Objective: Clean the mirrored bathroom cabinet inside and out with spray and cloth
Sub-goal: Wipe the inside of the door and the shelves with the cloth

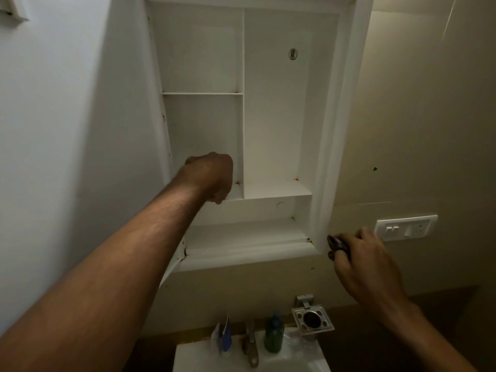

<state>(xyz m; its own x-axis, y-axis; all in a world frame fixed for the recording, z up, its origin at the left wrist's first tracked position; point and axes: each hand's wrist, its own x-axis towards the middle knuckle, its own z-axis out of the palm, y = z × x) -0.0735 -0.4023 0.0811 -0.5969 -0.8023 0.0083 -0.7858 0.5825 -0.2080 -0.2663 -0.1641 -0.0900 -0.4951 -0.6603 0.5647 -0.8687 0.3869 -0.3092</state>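
The left arm reaches up and forward, its left hand [212, 178] curled knuckles-up. The right hand [362, 260] is raised lower, fingers bent around something dark.

Cabinet [276, 108] interior: smooth, matt white painted surface, rust spots at shelf corners. Tap [251, 345] and holder [312, 318]: dull metal. Basin [188, 358]: glossy white ceramic. Bottle [274, 335]: translucent green plastic

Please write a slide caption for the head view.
Left hand reaches into the open cabinet; right hand holds a dark cloth.
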